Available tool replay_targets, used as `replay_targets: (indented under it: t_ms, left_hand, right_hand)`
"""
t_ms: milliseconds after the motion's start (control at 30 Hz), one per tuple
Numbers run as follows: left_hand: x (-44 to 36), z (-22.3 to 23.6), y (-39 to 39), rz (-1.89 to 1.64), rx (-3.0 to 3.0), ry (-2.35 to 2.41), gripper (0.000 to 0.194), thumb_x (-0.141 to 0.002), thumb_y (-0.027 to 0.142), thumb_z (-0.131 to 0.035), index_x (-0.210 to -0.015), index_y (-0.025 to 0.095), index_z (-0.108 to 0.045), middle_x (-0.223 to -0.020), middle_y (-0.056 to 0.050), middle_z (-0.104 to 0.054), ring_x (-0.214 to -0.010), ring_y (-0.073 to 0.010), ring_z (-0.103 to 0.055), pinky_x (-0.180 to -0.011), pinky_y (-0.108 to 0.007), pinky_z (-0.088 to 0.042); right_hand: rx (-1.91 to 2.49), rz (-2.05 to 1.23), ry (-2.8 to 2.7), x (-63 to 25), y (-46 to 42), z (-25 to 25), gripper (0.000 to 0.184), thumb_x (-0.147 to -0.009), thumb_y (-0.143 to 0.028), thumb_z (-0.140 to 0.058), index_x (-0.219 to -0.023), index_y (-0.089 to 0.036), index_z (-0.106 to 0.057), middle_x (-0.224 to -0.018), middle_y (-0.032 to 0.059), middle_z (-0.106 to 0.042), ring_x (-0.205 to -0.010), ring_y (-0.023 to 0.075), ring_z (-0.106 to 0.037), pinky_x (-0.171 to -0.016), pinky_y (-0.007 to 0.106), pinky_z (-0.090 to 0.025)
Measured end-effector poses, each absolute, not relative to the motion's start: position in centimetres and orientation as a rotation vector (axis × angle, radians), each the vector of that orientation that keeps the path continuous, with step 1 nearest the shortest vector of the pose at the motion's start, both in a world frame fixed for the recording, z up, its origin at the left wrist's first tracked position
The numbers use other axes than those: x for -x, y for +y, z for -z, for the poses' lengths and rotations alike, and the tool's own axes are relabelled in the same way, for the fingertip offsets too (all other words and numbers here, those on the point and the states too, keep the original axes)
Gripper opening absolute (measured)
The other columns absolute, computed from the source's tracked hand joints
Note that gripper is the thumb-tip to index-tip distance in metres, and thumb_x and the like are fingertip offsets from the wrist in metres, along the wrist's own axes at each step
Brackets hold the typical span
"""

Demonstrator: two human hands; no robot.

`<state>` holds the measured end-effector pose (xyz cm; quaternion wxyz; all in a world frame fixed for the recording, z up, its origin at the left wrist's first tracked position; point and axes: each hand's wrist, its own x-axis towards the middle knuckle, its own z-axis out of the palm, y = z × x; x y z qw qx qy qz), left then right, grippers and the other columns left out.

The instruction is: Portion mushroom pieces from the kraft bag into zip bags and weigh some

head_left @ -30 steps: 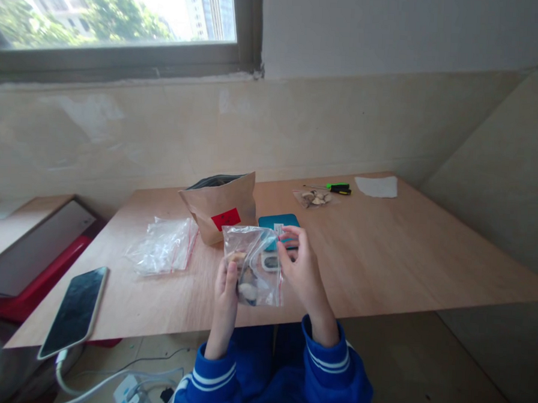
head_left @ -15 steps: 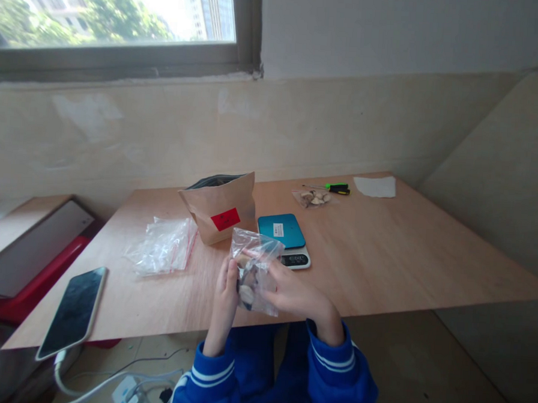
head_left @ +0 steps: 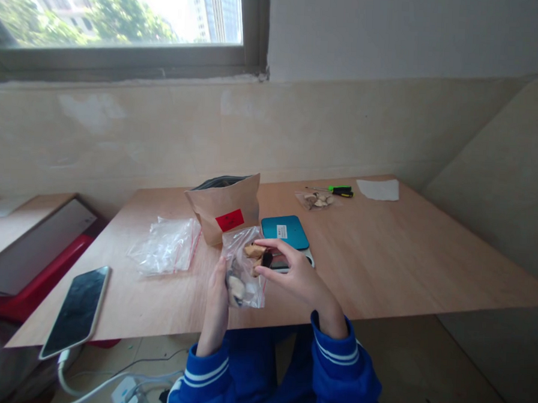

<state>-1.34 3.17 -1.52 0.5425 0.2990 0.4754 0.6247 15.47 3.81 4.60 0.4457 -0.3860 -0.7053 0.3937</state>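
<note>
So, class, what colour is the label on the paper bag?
The label is red, clearest in the head view.

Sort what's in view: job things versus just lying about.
Job, likely:
clear plastic bag, left hand
brown chunks, right hand
open brown paper pouch
blue and white scale
pile of clear plastic bags
far clear plastic bag of pieces

Lying about, probably:
green and black screwdriver
flat white sheet
black rectangular phone

Sleeves (head_left: 349,389) are blue, cuffs (head_left: 206,374) banded white. At the left hand (head_left: 217,298), the bag (head_left: 236,239) is clear; at the right hand (head_left: 299,276), the pieces (head_left: 254,250) are tan and black. Beyond both, the pouch (head_left: 240,197) is brown with a red label (head_left: 229,220), the scale (head_left: 297,232) teal above white. Left of both, the phone (head_left: 74,313) is black-faced.
</note>
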Motion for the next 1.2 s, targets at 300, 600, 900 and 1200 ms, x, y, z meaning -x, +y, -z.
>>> replay_targets:
  t_ms: [300, 600, 900, 1200]
  left_hand:
    - [2.6, 1.2, 2.6, -1.578, -0.5, 1.15, 0.052, -0.075, 0.061, -0.068, -0.098, 0.015, -0.068, -0.085, -0.003, -0.072, -0.07, -0.0127, -0.065, -0.063, -0.023, -0.052]
    - [3.3, 0.9, 2.7, -1.659, -0.503, 1.142, 0.051, -0.072, 0.061, -0.072, -0.103, 0.021, -0.067, -0.088, 0.001, -0.073, -0.072, -0.0113, -0.065, -0.07, -0.022, -0.053]
    - [3.2, 1.1, 3.0, -1.685, -0.51, 1.162, 0.043, -0.076, 0.057, -0.07, -0.1, 0.021, -0.069, -0.097, -0.001, -0.074, -0.089, -0.0154, -0.068, -0.079, -0.024, -0.053]
    - [3.1, 2.0, 2.9, -1.6, -0.496, 1.171, 0.052, -0.075, 0.063, -0.067, -0.094, 0.015, -0.067, -0.078, -0.002, -0.072, -0.069, -0.0151, -0.067, -0.064, -0.024, -0.052]
  right_hand:
    - [0.741, -0.568, -1.607, -11.8, 10.5, -10.2, 0.041, -0.085, -0.031, -0.07, -0.125, -0.028, -0.057, -0.129, 0.0052, -0.064, -0.113, 0.0204, -0.064, -0.101, 0.037, -0.052]
    - [0.669, -0.287, -1.957, -9.0, 17.4, -11.1, 0.032, -0.09, -0.018, -0.06, -0.122, -0.019, -0.055, -0.125, 0.0097, -0.064, -0.12, 0.0212, -0.059, -0.107, 0.037, -0.046]
    - [0.651, -0.214, -2.016, -9.1, 17.3, -10.5, 0.03, -0.102, -0.032, -0.042, -0.121, -0.02, -0.061, -0.124, 0.0092, -0.066, -0.121, 0.0189, -0.057, -0.11, 0.036, -0.04]
    - [0.752, -0.236, -2.035, -9.4, 18.2, -11.2, 0.026, -0.099, -0.021, -0.048, -0.114, -0.024, -0.068, -0.12, 0.0027, -0.072, -0.114, 0.0195, -0.063, -0.103, 0.035, -0.043]
